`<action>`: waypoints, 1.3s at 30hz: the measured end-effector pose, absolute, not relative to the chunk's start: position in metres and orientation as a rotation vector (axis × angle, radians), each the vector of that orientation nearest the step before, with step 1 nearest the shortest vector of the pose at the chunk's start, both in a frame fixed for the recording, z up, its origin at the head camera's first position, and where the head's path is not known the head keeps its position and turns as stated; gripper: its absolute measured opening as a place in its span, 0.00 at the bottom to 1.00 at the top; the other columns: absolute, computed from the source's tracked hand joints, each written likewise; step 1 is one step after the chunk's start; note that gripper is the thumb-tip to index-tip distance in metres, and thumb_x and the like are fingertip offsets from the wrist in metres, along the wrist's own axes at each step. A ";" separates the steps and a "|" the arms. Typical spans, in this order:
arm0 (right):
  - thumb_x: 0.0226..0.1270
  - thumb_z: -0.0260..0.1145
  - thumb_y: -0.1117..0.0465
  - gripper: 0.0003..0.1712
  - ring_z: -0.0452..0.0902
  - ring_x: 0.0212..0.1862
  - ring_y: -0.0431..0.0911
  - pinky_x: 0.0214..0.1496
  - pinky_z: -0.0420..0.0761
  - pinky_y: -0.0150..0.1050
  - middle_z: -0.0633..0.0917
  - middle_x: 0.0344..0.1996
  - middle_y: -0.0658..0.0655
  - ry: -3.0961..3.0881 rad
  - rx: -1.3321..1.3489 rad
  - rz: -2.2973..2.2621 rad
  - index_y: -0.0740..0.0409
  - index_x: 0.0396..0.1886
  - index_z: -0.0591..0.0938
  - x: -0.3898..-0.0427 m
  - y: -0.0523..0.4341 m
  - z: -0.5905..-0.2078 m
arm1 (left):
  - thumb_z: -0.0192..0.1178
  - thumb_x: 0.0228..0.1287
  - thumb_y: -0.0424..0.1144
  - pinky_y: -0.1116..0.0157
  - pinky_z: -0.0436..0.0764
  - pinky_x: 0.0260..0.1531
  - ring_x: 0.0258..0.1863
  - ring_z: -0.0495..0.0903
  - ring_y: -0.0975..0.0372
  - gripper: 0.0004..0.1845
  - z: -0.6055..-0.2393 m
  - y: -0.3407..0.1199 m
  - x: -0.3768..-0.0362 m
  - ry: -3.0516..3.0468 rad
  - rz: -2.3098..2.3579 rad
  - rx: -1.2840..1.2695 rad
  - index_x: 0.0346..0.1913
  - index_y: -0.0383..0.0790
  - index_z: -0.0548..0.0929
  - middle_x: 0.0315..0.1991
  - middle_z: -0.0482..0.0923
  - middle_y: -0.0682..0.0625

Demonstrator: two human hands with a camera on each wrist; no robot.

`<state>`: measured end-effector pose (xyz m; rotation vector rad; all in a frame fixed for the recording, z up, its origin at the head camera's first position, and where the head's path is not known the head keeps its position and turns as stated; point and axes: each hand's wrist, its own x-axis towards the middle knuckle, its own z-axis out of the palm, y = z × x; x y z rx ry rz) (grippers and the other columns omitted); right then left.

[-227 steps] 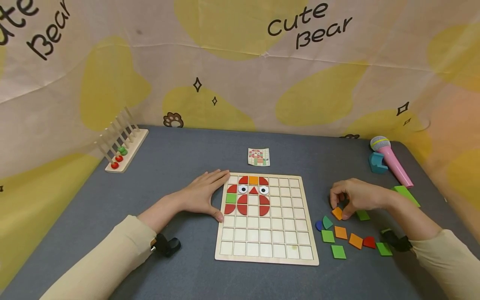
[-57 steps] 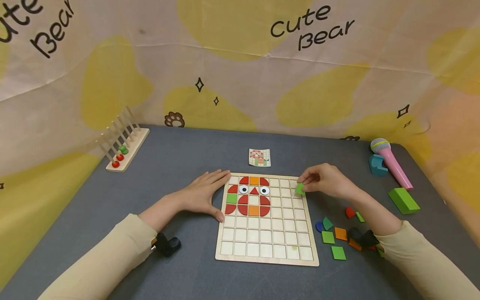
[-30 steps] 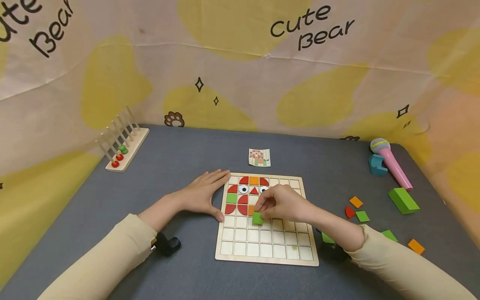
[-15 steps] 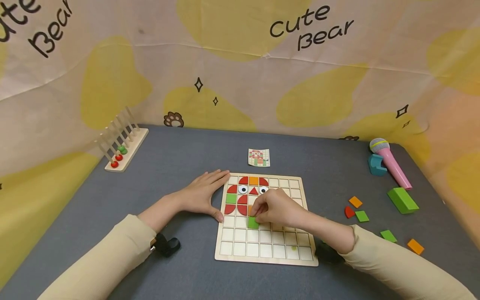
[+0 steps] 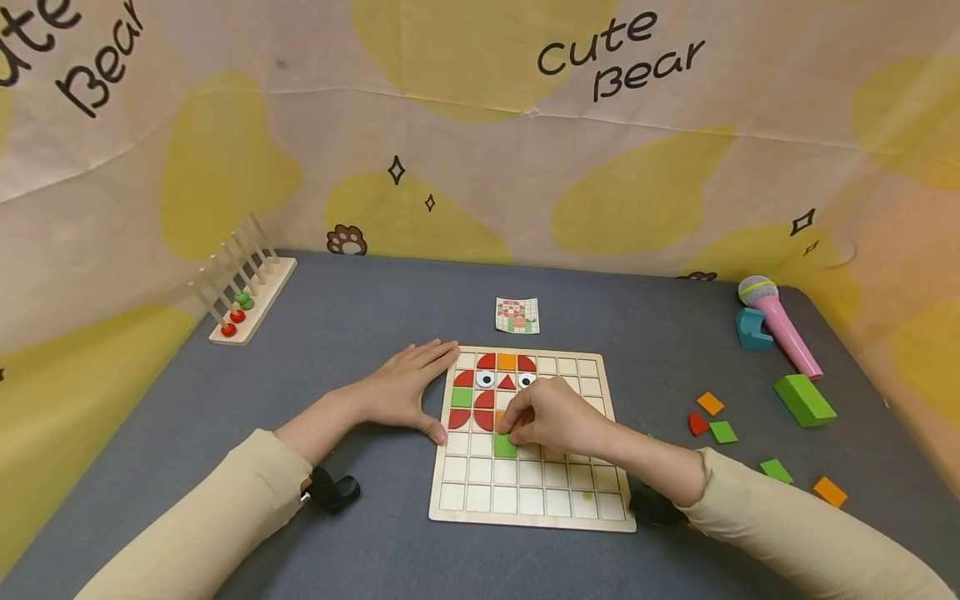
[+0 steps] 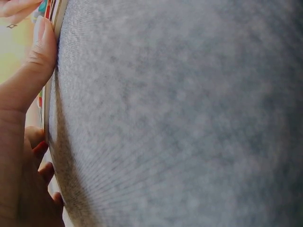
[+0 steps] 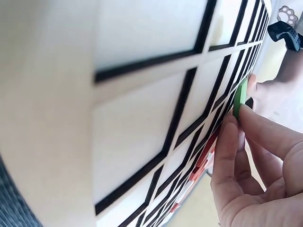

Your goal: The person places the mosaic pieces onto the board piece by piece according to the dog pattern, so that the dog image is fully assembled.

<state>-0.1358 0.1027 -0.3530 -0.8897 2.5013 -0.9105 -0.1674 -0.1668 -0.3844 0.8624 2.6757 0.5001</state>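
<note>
Currently, my right hand (image 5: 555, 415) pinches a thin, bright green square tile (image 5: 506, 446) between the thumb and curled fingers. The tile sits at the third column from the left, fifth row from the far side, of a pale wooden square grid board (image 5: 532, 473), adjoining an orange square tile (image 5: 501, 419). Whether it is fully seated, I cannot tell. My left hand (image 5: 405, 390) has its fingers extended, thumb spread well apart from them; it rests against the board's left edge, the fingertips at the far corner. Red curved pieces, a red triangle (image 5: 506, 382) and two round eye pieces occupy cells in the far rows. A small printed paper card (image 5: 517, 316) lies beyond the board. Loose orange, red and green tiles lie to its right, near a green rectangular block (image 5: 805, 400).
</note>
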 end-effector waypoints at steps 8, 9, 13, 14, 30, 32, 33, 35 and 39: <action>0.53 0.74 0.70 0.07 0.76 0.26 0.29 0.32 0.78 0.24 0.88 0.23 0.46 2.532 -0.913 -0.875 0.53 0.27 0.90 -0.135 0.102 -0.355 | 0.73 0.40 0.69 0.41 0.47 0.78 0.81 0.45 0.47 0.68 -0.386 -0.167 -0.169 2.684 0.492 0.872 0.80 0.42 0.49 0.81 0.46 0.46; 0.53 0.74 0.70 0.07 0.76 0.26 0.30 0.32 0.78 0.24 0.88 0.23 0.45 2.534 -0.917 -0.873 0.53 0.27 0.89 -0.135 0.102 -0.354 | 0.73 0.40 0.69 0.41 0.47 0.78 0.81 0.45 0.47 0.68 -0.387 -0.168 -0.170 2.684 0.488 0.871 0.80 0.42 0.49 0.81 0.46 0.47; 0.54 0.74 0.68 0.06 0.76 0.26 0.32 0.31 0.77 0.26 0.87 0.23 0.45 2.560 -0.888 -0.866 0.51 0.27 0.89 -0.138 0.107 -0.347 | 0.72 0.40 0.70 0.41 0.47 0.78 0.81 0.45 0.47 0.68 -0.389 -0.168 -0.171 2.687 0.476 0.873 0.80 0.43 0.49 0.81 0.46 0.47; 0.55 0.73 0.68 0.06 0.76 0.26 0.32 0.32 0.77 0.26 0.88 0.24 0.46 2.564 -0.873 -0.876 0.52 0.27 0.89 -0.139 0.109 -0.344 | 0.72 0.39 0.70 0.41 0.47 0.78 0.81 0.45 0.47 0.68 -0.389 -0.168 -0.170 2.687 0.475 0.873 0.80 0.43 0.49 0.81 0.46 0.47; 0.60 0.73 0.63 0.07 0.80 0.32 0.36 0.36 0.82 0.28 0.89 0.32 0.49 2.597 -0.720 -0.835 0.55 0.39 0.88 -0.168 0.214 -0.325 | 0.73 0.39 0.70 0.42 0.47 0.79 0.81 0.44 0.48 0.69 -0.386 -0.168 -0.169 2.680 0.477 0.846 0.80 0.44 0.48 0.82 0.45 0.48; 0.59 0.73 0.63 0.08 0.81 0.33 0.35 0.38 0.83 0.28 0.89 0.33 0.50 2.532 -0.751 -0.824 0.55 0.39 0.88 -0.169 0.227 -0.327 | 0.73 0.39 0.71 0.41 0.47 0.79 0.81 0.44 0.48 0.69 -0.386 -0.168 -0.169 2.682 0.480 0.846 0.80 0.44 0.48 0.82 0.45 0.48; 0.59 0.73 0.62 0.08 0.81 0.33 0.35 0.39 0.84 0.28 0.89 0.33 0.50 2.489 -0.779 -0.820 0.55 0.40 0.88 -0.170 0.233 -0.328 | 0.73 0.39 0.70 0.41 0.47 0.79 0.81 0.44 0.47 0.69 -0.386 -0.168 -0.169 2.682 0.482 0.848 0.80 0.44 0.49 0.82 0.45 0.48; 0.59 0.73 0.61 0.09 0.80 0.34 0.35 0.39 0.84 0.29 0.89 0.35 0.51 2.379 -0.831 -0.816 0.54 0.41 0.88 -0.170 0.244 -0.330 | 0.73 0.39 0.70 0.41 0.47 0.79 0.81 0.45 0.47 0.69 -0.386 -0.168 -0.169 2.682 0.485 0.853 0.80 0.44 0.49 0.82 0.46 0.47; 0.59 0.72 0.64 0.11 0.79 0.33 0.37 0.36 0.85 0.32 0.87 0.37 0.58 2.124 -0.939 -0.839 0.54 0.42 0.88 -0.168 0.258 -0.336 | 0.73 0.39 0.70 0.41 0.46 0.79 0.81 0.45 0.47 0.69 -0.386 -0.167 -0.168 2.678 0.491 0.858 0.80 0.43 0.49 0.82 0.45 0.47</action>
